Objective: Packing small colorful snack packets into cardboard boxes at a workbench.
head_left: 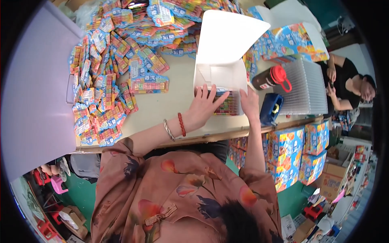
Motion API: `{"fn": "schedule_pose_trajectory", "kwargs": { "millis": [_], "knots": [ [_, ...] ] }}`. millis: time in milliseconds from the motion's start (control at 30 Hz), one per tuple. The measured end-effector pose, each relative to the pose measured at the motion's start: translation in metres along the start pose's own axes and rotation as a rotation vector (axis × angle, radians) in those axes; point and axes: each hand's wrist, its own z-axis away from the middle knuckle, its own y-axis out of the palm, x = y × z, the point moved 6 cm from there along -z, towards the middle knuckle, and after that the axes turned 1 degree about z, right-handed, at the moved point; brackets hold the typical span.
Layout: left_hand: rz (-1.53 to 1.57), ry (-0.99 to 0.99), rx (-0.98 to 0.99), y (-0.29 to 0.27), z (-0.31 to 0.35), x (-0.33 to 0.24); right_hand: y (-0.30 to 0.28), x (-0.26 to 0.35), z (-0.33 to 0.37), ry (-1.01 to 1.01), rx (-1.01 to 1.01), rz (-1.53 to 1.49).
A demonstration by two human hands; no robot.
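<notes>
Apparently I am filling the box (236,73), which stands on the surface (179,75) in front of me, its white lid (227,38) raised, with packs (231,106) upright at its near end and bare white card behind them. My left fingers (221,100) are spread out over those packs, seemingly resting on them, clasping nothing that I can make out. My right fingers (244,97) lie at the box's right wall; whether they squeeze it, I cannot tell. I take the step to be settling the packs evenly. If more are to go in, the next move calls for lifting my left fingers clear and reaching to the heap (107,91) on my left, while the right ones steady the wall.
</notes>
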Motion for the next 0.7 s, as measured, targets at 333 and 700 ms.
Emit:
{"fn": "schedule_pose_trajectory", "kwargs": {
  "millis": [333, 700],
  "knots": [
    [-0.109, -0.048, -0.204, -0.005, -0.04, 0.02, -0.015, 0.002, -0.006, 0.011, -0.385, -0.186],
    [-0.199, -0.012, -0.226, 0.003, -0.082, 0.063, 0.0, 0.014, -0.067, 0.119, -0.381, 0.067]
  ]
}}
